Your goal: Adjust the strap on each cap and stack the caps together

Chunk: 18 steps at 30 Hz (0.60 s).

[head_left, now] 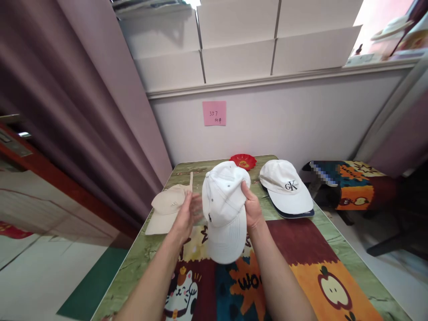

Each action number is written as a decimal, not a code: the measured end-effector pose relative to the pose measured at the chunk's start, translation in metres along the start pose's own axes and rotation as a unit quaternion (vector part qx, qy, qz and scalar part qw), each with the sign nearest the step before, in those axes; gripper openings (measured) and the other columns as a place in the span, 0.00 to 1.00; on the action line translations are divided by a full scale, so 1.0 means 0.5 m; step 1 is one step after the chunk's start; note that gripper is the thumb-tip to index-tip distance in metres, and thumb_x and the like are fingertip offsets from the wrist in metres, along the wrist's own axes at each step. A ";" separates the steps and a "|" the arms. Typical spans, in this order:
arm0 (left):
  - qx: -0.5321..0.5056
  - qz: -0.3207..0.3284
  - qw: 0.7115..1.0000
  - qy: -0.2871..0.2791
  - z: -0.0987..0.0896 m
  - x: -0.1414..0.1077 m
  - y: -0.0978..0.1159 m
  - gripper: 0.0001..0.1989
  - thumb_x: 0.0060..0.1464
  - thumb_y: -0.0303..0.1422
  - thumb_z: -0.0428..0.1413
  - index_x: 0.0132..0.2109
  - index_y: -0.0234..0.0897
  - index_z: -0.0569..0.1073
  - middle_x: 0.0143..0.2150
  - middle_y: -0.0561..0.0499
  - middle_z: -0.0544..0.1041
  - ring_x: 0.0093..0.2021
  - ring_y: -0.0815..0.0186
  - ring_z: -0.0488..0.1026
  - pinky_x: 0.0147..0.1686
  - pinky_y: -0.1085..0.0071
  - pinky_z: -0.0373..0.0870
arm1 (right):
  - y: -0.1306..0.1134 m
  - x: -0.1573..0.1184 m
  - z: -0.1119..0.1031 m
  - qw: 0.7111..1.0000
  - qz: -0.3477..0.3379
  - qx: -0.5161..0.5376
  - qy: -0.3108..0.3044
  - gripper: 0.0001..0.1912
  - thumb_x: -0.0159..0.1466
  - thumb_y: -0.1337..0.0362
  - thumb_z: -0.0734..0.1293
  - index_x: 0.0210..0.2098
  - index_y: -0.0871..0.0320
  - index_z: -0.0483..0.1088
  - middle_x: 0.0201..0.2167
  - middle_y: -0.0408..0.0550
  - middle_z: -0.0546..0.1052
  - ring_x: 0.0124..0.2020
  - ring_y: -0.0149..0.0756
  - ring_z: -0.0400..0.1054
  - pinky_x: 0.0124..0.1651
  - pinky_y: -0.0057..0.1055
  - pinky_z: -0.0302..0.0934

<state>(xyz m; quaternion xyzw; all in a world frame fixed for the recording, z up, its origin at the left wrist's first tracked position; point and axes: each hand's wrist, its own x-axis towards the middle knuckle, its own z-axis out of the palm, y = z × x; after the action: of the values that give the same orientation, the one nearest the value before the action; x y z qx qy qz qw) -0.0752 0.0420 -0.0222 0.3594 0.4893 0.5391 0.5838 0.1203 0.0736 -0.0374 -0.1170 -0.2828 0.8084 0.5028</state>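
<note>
A white baseball cap (224, 200) is held up above the middle of the table, its brim pointing down toward me. My right hand (253, 207) grips the cap's right side, with the thumb on the outside and the other fingers hidden. Just left of the cap is my left hand (190, 213), open, its fingers stretched out and a little blurred, with a narrow gap to the cap. Behind that hand a beige cap (167, 203) lies on the table, its strap sticking up. To the right sits a white cap with black letters (284, 185), stacked on a dark cap (294, 216).
A patterned cloth (314, 243) covers the near part of the green table (133, 272). At the back edge stands a red dish (245, 160). A pink note (214, 113) is stuck to the wall. On the right is a cloth-covered stool (356, 189); a purple curtain (100, 89) hangs left.
</note>
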 end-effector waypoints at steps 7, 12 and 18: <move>-0.272 -0.129 0.921 -0.248 0.005 0.002 -0.060 0.42 0.61 0.60 0.37 0.64 0.31 0.68 0.57 0.35 0.77 0.62 0.44 0.69 0.64 0.49 0.57 | 0.019 0.006 0.020 0.996 -0.033 0.079 -0.038 0.34 0.66 0.37 0.55 0.58 0.52 0.70 0.54 0.48 0.77 0.63 0.49 0.64 0.65 0.52 0.56; -0.357 -0.024 0.902 -0.240 0.020 0.002 -0.055 0.33 0.67 0.49 0.33 0.69 0.38 0.61 0.63 0.43 0.73 0.68 0.53 0.61 0.69 0.54 0.46 | 0.022 0.011 0.009 0.994 -0.075 0.075 -0.023 0.34 0.64 0.36 0.55 0.57 0.49 0.71 0.57 0.46 0.76 0.64 0.49 0.63 0.67 0.51 0.54; -0.356 0.007 0.903 -0.240 0.015 -0.005 -0.036 0.31 0.68 0.45 0.32 0.68 0.36 0.63 0.63 0.42 0.73 0.69 0.54 0.60 0.70 0.55 0.46 | 0.006 0.011 -0.032 0.995 -0.079 0.063 0.020 0.32 0.63 0.36 0.56 0.50 0.50 0.75 0.53 0.47 0.78 0.65 0.48 0.61 0.68 0.51 0.52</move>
<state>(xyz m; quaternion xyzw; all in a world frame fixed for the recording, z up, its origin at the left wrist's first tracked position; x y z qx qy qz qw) -0.0630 0.0376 -0.0368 0.2493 0.1079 0.5789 0.7688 0.1231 0.0830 -0.0514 -0.0787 -0.2290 0.7802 0.5768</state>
